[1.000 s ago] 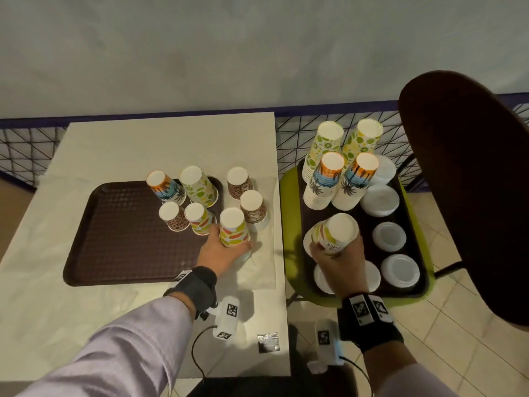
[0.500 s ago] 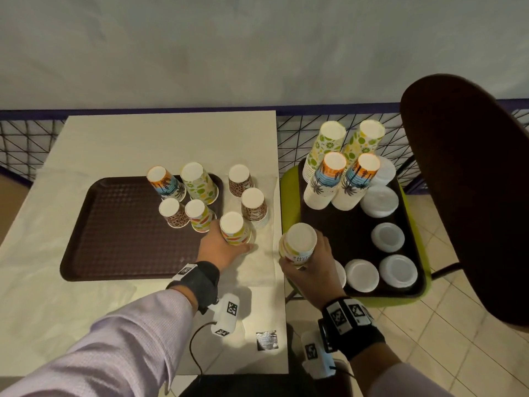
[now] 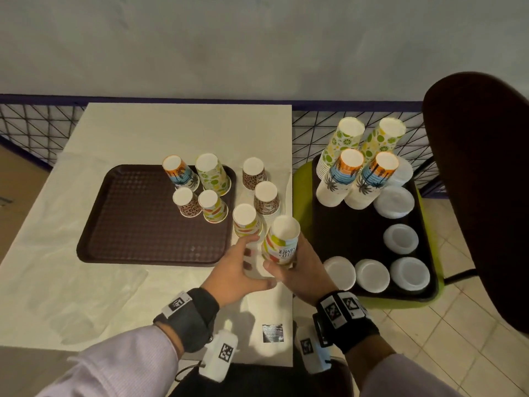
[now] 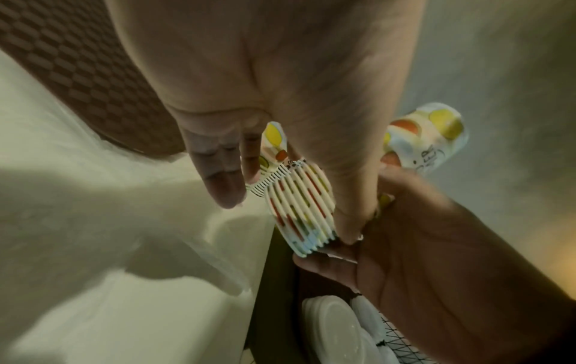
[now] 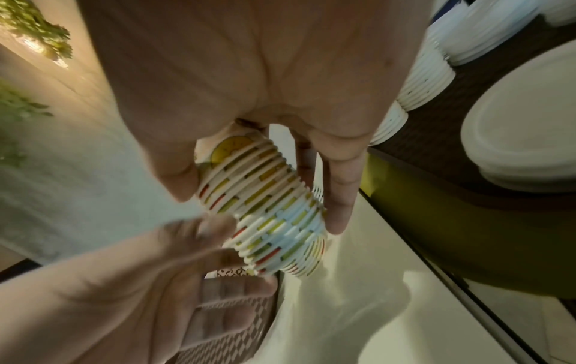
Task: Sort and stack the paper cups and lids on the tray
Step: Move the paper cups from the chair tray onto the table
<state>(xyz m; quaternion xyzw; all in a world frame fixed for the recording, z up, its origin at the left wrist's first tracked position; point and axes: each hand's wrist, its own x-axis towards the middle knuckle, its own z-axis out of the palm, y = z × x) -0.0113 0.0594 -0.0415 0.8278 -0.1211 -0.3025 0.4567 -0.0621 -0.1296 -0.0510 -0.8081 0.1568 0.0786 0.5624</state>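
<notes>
My right hand (image 3: 284, 259) grips a tall upside-down stack of fruit-print cups (image 3: 282, 242) just above the table's right edge. Its thumb and fingers clasp the stack's ribbed rims (image 5: 274, 221). My left hand (image 3: 257, 267) is beside it with loosely spread fingers, and its thumb lies across those rims (image 4: 299, 209). A matching stack (image 3: 246, 220) stands on the table just behind my left fingers. The brown tray (image 3: 128, 224) holds several upside-down cups at its far right corner. Two leopard and brown cup stacks (image 3: 266, 199) stand beside it.
A second dark tray (image 3: 343, 239) on a green chair to the right holds tall cup stacks (image 3: 340, 164) and white lids (image 3: 400, 239). A dark chair back (image 3: 481, 181) rises at far right. A wire fence runs behind the table.
My right hand carried its cup stack leftwards from the right tray to the table's edge. My left hand let go of the stack on the table and shifted over to the carried one.
</notes>
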